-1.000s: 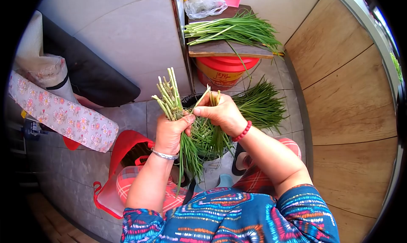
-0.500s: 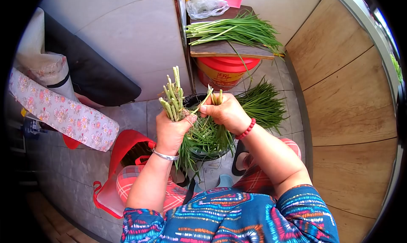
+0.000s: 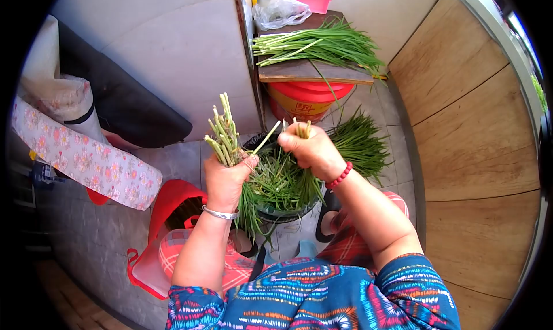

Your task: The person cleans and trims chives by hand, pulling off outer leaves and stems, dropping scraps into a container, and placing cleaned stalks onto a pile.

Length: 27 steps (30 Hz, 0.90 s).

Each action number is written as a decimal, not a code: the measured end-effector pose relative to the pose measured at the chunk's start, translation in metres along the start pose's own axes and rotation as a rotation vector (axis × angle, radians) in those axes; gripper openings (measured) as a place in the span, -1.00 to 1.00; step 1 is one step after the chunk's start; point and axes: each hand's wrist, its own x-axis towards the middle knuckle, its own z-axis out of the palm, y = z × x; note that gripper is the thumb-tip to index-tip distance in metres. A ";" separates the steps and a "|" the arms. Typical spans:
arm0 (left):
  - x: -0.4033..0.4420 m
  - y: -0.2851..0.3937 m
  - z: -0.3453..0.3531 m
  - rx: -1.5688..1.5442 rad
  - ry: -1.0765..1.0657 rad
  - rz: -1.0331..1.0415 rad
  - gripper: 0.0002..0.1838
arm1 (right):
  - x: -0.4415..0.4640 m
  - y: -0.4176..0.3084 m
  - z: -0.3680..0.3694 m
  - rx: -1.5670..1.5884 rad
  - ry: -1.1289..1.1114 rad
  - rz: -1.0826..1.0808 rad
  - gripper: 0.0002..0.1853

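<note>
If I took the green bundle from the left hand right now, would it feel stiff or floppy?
Probably both. The pale stalks stand up above the left hand, so that end seems fairly stiff. The leaves hang down below, so they would likely flop. Single stalks might slip loose, since one stalk slants away from the rest.

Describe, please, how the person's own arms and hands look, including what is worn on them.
The left hand and right hand are ungloved. A silver-coloured bangle circles the left wrist, a red beaded bracelet the right. The short blue sleeves carry streaky multicoloured patterns.
</note>
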 end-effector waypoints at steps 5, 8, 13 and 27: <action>-0.004 -0.003 0.006 -0.032 -0.072 -0.039 -0.88 | -0.002 0.005 0.004 0.272 -0.184 0.071 -0.79; -0.004 -0.001 0.005 -0.256 -0.129 -0.131 -0.89 | 0.000 -0.007 -0.015 0.326 -0.073 -0.126 -0.74; 0.001 -0.001 -0.007 -0.250 -0.107 -0.136 -0.90 | -0.021 -0.082 -0.060 0.264 0.223 -0.500 -0.72; -0.001 -0.004 -0.007 -0.148 -0.117 -0.204 -0.87 | 0.142 -0.168 -0.068 -1.568 0.478 -0.816 -0.67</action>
